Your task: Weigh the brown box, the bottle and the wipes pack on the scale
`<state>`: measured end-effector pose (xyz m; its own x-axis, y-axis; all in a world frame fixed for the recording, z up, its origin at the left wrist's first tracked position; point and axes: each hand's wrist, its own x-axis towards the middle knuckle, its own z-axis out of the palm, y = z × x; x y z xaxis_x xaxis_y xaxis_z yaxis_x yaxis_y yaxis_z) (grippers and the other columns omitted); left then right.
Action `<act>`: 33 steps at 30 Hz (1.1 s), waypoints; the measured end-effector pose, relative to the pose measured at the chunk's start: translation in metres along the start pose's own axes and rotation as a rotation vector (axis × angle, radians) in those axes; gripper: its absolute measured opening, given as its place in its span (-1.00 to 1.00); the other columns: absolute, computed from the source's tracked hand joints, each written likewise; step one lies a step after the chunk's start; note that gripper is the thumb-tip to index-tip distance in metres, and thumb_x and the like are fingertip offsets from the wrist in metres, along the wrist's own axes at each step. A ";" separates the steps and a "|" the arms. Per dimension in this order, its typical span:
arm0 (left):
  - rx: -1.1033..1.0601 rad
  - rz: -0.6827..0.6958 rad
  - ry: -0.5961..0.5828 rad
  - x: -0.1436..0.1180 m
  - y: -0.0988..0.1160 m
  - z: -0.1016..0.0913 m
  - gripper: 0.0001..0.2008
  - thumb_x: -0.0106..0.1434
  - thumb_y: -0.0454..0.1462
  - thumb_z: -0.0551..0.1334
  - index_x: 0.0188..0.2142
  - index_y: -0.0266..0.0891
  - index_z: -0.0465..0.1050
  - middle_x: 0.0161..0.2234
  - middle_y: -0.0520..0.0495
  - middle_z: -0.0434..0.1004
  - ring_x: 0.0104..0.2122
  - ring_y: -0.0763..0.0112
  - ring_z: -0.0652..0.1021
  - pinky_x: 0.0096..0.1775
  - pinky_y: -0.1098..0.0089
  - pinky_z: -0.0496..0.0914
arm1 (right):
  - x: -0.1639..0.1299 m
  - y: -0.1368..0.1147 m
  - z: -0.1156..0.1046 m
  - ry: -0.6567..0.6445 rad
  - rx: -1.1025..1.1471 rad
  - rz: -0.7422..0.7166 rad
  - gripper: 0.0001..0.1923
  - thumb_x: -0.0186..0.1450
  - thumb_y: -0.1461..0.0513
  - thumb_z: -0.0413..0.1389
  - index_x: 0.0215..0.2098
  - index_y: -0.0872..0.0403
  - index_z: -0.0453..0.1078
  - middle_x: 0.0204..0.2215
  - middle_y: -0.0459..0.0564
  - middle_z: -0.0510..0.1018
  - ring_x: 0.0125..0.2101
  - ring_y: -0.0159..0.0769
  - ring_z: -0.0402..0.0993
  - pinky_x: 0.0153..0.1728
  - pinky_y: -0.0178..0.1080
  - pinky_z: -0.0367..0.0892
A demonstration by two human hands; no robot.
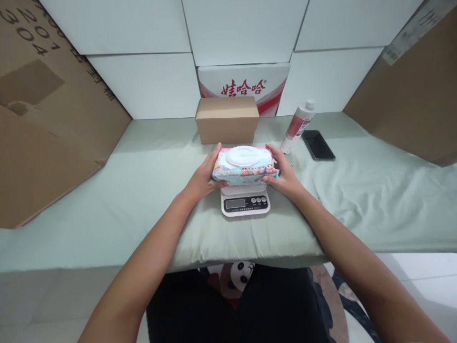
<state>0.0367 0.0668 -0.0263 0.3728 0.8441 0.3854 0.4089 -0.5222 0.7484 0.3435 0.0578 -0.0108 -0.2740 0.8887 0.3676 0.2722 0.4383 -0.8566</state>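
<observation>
A pack of wet wipes (246,169) with a white oval lid and a printed blue and pink wrapper is gripped at both ends. My left hand (209,174) wraps its left end, thumb along the front. On the right end, my right hand (283,171) holds it the same way. Directly beneath is a white digital kitchen scale (245,206), its display and buttons facing me. The pack covers the scale's platform, so I cannot tell whether the two touch. The display shows no readable digits.
Behind the pack stands a brown cardboard box (227,121), with a white and red carton (246,85) against the wall. To the right are a white and red bottle (298,125) and a black phone (318,145). Large cardboard sheets (53,119) flank the cloth-covered table (143,214).
</observation>
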 end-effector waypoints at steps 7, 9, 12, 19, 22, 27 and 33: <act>0.010 0.071 0.053 -0.003 -0.003 -0.003 0.22 0.06 0.31 0.44 0.54 -0.12 0.05 0.40 -0.28 0.36 0.38 -0.26 0.40 0.36 -0.04 0.35 | -0.002 -0.006 0.004 -0.033 0.122 0.011 0.09 0.06 -0.34 0.39 0.36 -0.09 0.18 0.34 0.19 0.33 0.33 0.16 0.35 0.19 0.05 0.52; 0.002 0.124 0.075 -0.002 0.003 -0.004 0.17 0.05 0.28 0.46 0.51 -0.10 0.14 0.36 -0.25 0.42 0.34 -0.24 0.44 0.34 -0.04 0.38 | -0.007 -0.012 0.001 -0.046 0.162 0.020 0.05 0.06 -0.31 0.41 0.34 -0.13 0.18 0.31 0.16 0.36 0.27 0.11 0.43 0.11 0.02 0.56; -0.023 0.174 0.070 0.006 0.029 0.004 0.13 0.00 0.23 0.51 0.48 -0.04 0.23 0.35 -0.22 0.43 0.31 -0.21 0.47 0.30 0.03 0.43 | -0.026 -0.022 -0.020 -0.006 0.166 0.011 0.01 0.05 -0.25 0.46 0.32 -0.17 0.20 0.30 0.12 0.39 0.21 0.06 0.49 0.03 -0.04 0.60; 0.063 0.080 -0.399 0.069 0.125 0.081 0.09 0.21 0.09 0.39 0.58 -0.07 -0.08 0.39 -0.33 0.30 0.25 -0.18 0.51 0.17 0.06 0.49 | -0.101 -0.017 -0.134 0.217 -0.103 0.107 -0.17 0.10 -0.18 0.47 0.22 -0.11 0.36 0.21 0.17 0.55 0.15 0.10 0.57 -0.03 0.02 0.60; 0.122 0.115 -0.601 0.108 0.143 0.123 0.07 0.27 0.11 0.30 0.59 -0.11 -0.18 0.43 -0.35 0.25 0.32 -0.11 0.44 0.24 0.10 0.41 | -0.131 -0.001 -0.178 0.322 -0.203 0.231 -0.32 0.15 -0.12 0.46 0.15 -0.15 0.44 0.09 0.21 0.61 -0.02 0.07 0.65 -0.20 0.00 0.60; 0.201 0.199 -0.780 0.154 0.150 0.169 0.02 0.32 -0.02 0.29 0.59 -0.17 -0.21 0.51 -0.27 0.16 0.43 0.07 0.33 0.29 0.18 0.37 | -0.153 0.031 -0.212 0.461 -0.291 0.226 -0.27 -0.06 -0.01 0.58 0.04 -0.25 0.47 0.04 0.19 0.59 -0.08 0.07 0.65 -0.44 -0.05 0.51; 0.153 0.264 -0.529 0.131 0.136 0.130 -0.27 0.43 -0.11 0.21 0.52 -0.10 0.10 0.52 -0.14 0.19 0.47 0.20 0.30 0.37 0.19 0.32 | -0.159 0.028 -0.206 0.583 -0.440 0.270 -0.06 -0.25 -0.21 0.55 0.07 -0.26 0.44 0.03 0.20 0.57 -0.09 0.29 0.63 -0.27 0.27 0.55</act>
<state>0.2491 0.0906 0.0562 0.8250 0.5294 0.1977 0.3465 -0.7503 0.5630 0.5849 -0.0431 -0.0188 0.3503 0.8459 0.4022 0.6351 0.1012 -0.7658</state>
